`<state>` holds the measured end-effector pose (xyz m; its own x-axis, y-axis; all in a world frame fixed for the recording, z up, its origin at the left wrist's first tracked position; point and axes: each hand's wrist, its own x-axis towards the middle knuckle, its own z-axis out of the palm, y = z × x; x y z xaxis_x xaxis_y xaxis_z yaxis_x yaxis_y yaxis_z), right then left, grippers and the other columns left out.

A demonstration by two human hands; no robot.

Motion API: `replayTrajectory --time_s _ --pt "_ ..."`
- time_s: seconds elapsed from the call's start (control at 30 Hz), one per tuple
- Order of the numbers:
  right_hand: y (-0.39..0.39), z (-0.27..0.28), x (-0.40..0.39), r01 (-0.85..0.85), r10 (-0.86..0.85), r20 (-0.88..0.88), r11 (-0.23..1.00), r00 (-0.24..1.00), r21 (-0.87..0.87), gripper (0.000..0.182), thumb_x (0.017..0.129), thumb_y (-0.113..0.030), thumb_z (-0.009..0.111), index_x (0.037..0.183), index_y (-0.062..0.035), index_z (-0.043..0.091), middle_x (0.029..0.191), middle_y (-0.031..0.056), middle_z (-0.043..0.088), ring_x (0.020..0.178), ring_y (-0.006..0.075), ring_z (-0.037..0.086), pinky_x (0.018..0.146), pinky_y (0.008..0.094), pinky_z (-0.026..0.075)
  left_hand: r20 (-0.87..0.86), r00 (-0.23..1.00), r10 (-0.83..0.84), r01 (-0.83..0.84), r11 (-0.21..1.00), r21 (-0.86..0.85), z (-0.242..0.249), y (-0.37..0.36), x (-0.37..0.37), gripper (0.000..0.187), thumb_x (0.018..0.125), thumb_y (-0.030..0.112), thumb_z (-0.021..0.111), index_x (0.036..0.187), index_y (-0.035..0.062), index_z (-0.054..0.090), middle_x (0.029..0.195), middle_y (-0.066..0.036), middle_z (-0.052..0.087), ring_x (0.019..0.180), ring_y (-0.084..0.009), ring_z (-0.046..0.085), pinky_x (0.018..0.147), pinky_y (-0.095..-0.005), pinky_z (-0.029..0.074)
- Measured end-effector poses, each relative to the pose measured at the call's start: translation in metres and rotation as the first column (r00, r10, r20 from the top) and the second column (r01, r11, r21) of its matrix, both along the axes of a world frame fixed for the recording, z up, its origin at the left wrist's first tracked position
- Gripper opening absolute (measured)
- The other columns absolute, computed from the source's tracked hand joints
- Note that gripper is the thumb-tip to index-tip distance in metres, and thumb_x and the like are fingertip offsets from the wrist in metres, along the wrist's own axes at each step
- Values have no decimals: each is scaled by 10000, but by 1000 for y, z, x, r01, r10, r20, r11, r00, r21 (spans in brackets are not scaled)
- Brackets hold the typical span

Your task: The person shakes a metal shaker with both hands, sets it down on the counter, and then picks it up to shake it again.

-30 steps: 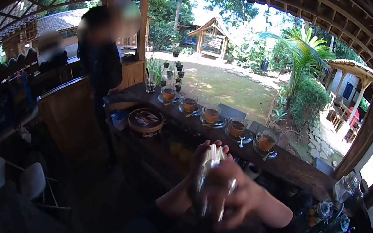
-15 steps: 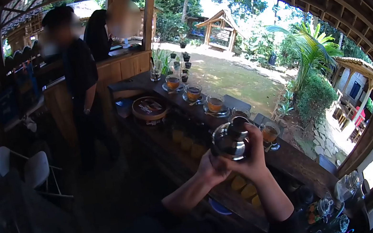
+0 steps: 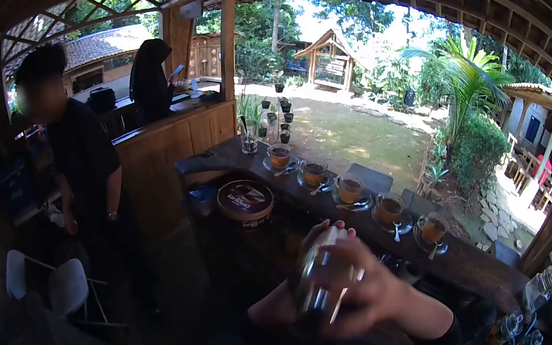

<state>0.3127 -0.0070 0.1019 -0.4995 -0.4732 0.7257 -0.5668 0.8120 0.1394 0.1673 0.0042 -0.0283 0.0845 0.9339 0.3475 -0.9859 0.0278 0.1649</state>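
A shiny metal cocktail shaker (image 3: 323, 276) is held between my two hands in front of my body, smeared by motion. My right hand (image 3: 371, 287) wraps round its near right side. My left hand (image 3: 321, 232) grips from behind, with its fingertips showing past the top; the rest of it is largely hidden by the shaker. Beyond my hands, several glass cups of amber drink stand on saucers with spoons along the dark wooden counter (image 3: 227, 153); the closest are one cup (image 3: 389, 210) and another cup (image 3: 433, 227).
A round lidded container (image 3: 245, 202) sits on a lower shelf. Glass jars (image 3: 541, 286) stand at the lower right. A co-worker (image 3: 80, 152) stands left, near folding chairs (image 3: 68, 286); another person (image 3: 149, 77) is behind a wooden partition (image 3: 165, 146).
The shaker has dropped lower and tilted in my hands, moving left and nearer to me. My view has shifted, and the standing co-worker appears further left.
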Motion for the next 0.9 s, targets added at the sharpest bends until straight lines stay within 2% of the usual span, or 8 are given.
replayTrajectory --time_s 0.1,0.27,0.5,0.57,0.6,0.63,0.73,0.9 --pt "-19 11 -15 -165 198 -64 927 978 337 344 674 -443 628 967 -263 618 1124 99 482 1001 331 491 876 482 390 32 999 -32 15 898 440 45 -23 -18 306 872 366 463 1001 111 574 1003 -128 495 912 -316 528 784 -475 481" --pt "59 -41 -100 192 -156 113 728 981 -658 759 547 -188 816 1164 -12 409 1169 151 436 1004 219 515 798 329 453 148 973 176 -180 984 15 -16 13 -55 345 901 274 385 1103 20 503 990 -105 588 932 -209 576 828 -381 484" --pt "7 -23 -89 -274 282 -50 954 958 118 611 498 -333 785 1026 -106 578 1087 191 508 1001 411 514 861 519 399 24 993 115 -113 880 461 39 -28 -81 326 852 329 496 1050 72 529 1025 -128 555 909 -236 570 792 -410 487" --pt "19 -5 -104 -211 226 81 964 971 -160 615 481 -295 811 1013 -91 579 1047 160 514 983 399 515 870 511 397 157 985 65 -91 981 170 23 -19 -90 310 871 316 462 1055 76 529 1006 -117 566 917 -230 570 793 -414 486" --pt "24 -1 -113 5 -5 -5 1000 1000 17 723 465 -262 842 1087 -68 527 1022 148 511 980 346 515 873 453 408 66 941 332 -336 939 72 21 -15 -81 328 885 309 425 1072 57 519 997 -107 578 906 -219 581 804 -399 487" --pt "56 -34 -126 147 -109 123 919 986 -365 821 484 -253 849 1167 -44 445 1029 138 508 1001 293 510 849 390 425 -51 823 565 -566 824 -3 18 -12 -71 346 899 301 389 1089 39 509 989 -96 590 894 -209 592 815 -384 487" --pt "41 -35 -114 57 -23 65 813 998 -579 603 497 -210 824 993 -64 514 1032 164 522 982 344 529 805 402 451 140 921 364 -363 931 -38 3 -19 -65 336 895 308 405 1087 53 511 1004 -96 585 873 -209 598 812 -390 488" --pt "-30 8 -29 -250 239 82 856 968 453 290 669 -196 635 906 -359 598 1047 51 527 1017 374 478 851 486 408 81 974 211 -223 846 485 51 -66 -31 300 858 372 494 1000 115 557 978 -125 515 917 -322 531 784 -421 481"
